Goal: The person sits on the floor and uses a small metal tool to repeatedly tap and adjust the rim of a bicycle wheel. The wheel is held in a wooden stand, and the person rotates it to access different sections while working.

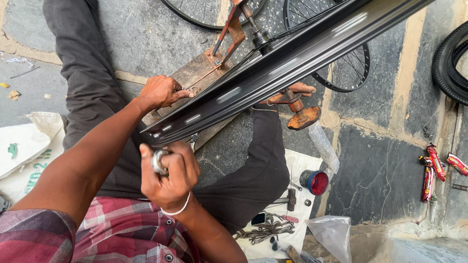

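Under the black rim's [273,73] edge, right hand [168,178] grips a metal tool [159,161]; left hand [163,91] curled, pressing wood.

Black bicycle rim [273,73] running slantwise from lower left to upper right, glossy, catching pale streaks of light, sitting in a rusty truing stand [231,34] above a wooden board [195,75]. Small round silvery metal piece [159,162] sitting just under the rim's lower end, half hidden by curled fingers, exact shape being hard to tell.
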